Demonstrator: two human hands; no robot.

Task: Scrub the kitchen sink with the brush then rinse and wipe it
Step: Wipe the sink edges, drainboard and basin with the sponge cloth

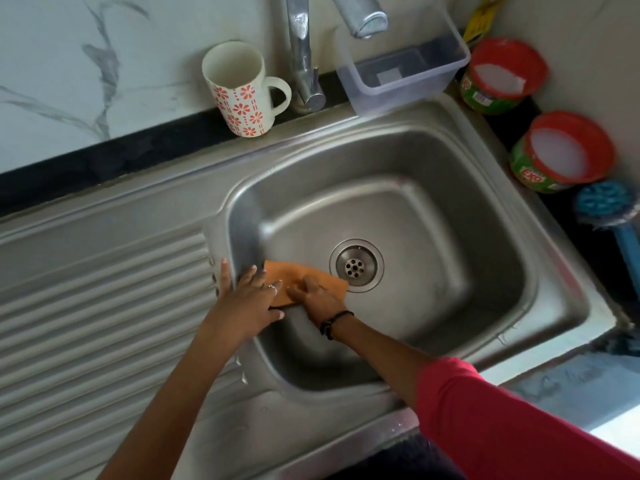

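Pressing an orange cloth onto the floor of the sink, the right hand lies on it with fingers bent, just left of the drain. The left hand rests on the basin's left edge, fingers straight and spread, its fingertips touching the cloth. Right of the sink, a blue brush lies on the counter near two red-rimmed tubs. Behind stand a tap, a flowered mug and a clear box.

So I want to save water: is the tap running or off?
Off: no stream falls from the chrome tap spout into the steel sink.
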